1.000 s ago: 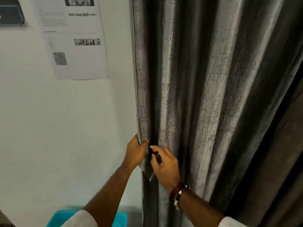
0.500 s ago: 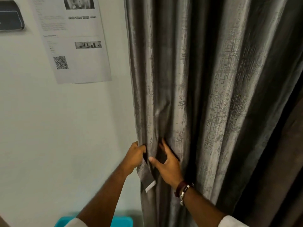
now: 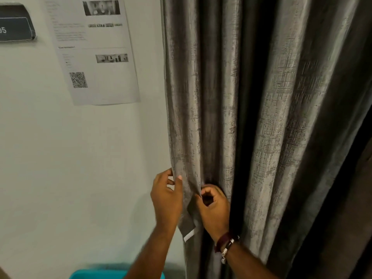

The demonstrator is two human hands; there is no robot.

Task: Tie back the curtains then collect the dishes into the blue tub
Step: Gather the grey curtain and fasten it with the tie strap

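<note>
A grey textured curtain (image 3: 251,97) hangs gathered in folds against the white wall. A matching grey tie-back strip (image 3: 188,224) with a white end hangs between my hands at the curtain's left edge. My left hand (image 3: 166,198) holds the curtain's edge and the strip, thumb on the front. My right hand (image 3: 214,206) has its fingers curled, pinching the fabric where the strip meets the folds. The rim of the blue tub (image 3: 96,274) shows at the bottom, under my left forearm. No dishes are in view.
A printed sheet with a QR code (image 3: 94,51) is stuck on the wall (image 3: 60,168) left of the curtain. A dark sign plate (image 3: 16,27) sits at the top left corner. Darker curtain folds fill the right side.
My right hand went from flat against the folds to curled and pinching the fabric. My left hand shifted slightly along the curtain's edge, and the strip still hangs between them.
</note>
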